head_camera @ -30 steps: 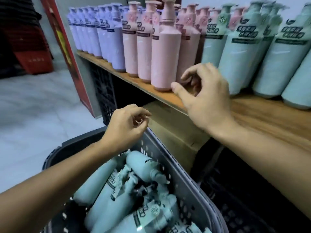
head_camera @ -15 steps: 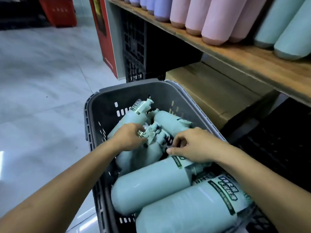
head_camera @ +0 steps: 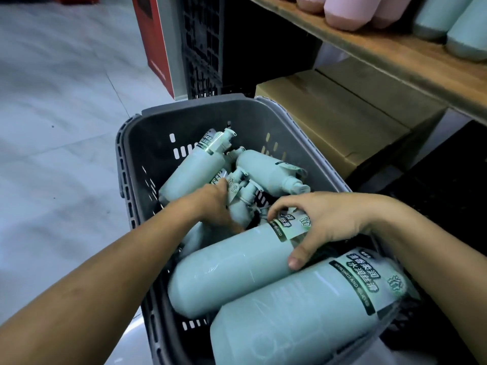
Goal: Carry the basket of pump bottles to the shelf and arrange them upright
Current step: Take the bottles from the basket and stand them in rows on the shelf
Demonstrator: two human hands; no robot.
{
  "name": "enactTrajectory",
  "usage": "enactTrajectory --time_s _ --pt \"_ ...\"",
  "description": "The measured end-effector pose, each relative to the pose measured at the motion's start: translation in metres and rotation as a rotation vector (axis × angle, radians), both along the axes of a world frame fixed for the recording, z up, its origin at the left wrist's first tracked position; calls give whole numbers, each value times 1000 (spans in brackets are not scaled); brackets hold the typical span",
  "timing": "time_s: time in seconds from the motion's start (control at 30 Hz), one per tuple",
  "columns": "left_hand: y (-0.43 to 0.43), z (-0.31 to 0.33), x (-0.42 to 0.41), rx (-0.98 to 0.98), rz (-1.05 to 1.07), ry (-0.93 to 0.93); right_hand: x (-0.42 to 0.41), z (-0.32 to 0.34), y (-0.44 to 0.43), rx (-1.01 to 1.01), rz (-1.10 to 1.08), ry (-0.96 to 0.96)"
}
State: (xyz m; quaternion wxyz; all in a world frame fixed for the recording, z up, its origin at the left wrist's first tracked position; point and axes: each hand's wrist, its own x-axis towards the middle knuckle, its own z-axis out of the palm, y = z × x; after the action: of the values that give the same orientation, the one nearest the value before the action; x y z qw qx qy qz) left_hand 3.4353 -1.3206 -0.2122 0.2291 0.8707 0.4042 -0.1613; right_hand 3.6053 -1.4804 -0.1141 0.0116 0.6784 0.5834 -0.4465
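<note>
Grey basket (head_camera: 160, 143) on floor, filled with mint-green pump bottles lying flat. Right hand (head_camera: 320, 222) clasped around shoulder of large bottle (head_camera: 232, 267), long axis diagonal, pump end toward upper right. Left hand (head_camera: 214, 204) buried among smaller bottles (head_camera: 195, 164), grip unclear. Wooden shelf (head_camera: 395, 56) above right; cardboard box (head_camera: 334, 117) beside basket.

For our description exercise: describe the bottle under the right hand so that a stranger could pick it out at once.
Find the grey basket on the floor beside the wooden shelf. Among the mint-green pump bottles lying in it, take the large bottle second from the near end, lying crosswise. It alone has the right hand gripping its labelled shoulder.
</note>
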Motion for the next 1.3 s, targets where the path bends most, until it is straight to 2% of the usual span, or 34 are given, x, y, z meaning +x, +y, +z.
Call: enactTrajectory --time_s 0.13,0.23,0.37,0.47,0.53,0.6,0.67,0.73,0.87,0.97,1.03,1.13,1.23,1.3 --pt "-1 -5 1 -67 44 -91 2 0 5 190 -209 168" --pt "-3 1 -4 -127 77 -156 1 -4 13 296 -301 160" --pt "-14 27 -14 -56 105 -429 2 -17 15 269 -479 236" --pt "-27 46 -24 -215 -33 -349 9 -21 15 299 -612 283" --pt "-32 46 -26 -156 -105 -321 9 -23 15 310 -604 254" --pt "-33 42 -28 -77 -94 -375 7 -16 10 322 -544 182" --pt "-33 37 -32 -28 -38 -470 10 6 0 347 -361 -31" --pt "-33 34 -34 -34 13 -537 17 30 -16 232 -162 -81" --pt "-37 29 -34 -24 62 -656 25 47 -54 -208 88 150" --pt "-34 32 -34 -29 146 -759 26 41 -69 -279 144 163" --pt "-33 35 -35 -57 202 -830 25 36 -70 -230 103 155" --pt "-35 38 -36 -100 257 -893 28 28 -68 -27 22 185" --pt "-35 38 -35 -86 258 -898 34 20 -59 164 -247 470" --pt "-35 37 -33 -73 263 -891 33 13 -47 160 -386 657"
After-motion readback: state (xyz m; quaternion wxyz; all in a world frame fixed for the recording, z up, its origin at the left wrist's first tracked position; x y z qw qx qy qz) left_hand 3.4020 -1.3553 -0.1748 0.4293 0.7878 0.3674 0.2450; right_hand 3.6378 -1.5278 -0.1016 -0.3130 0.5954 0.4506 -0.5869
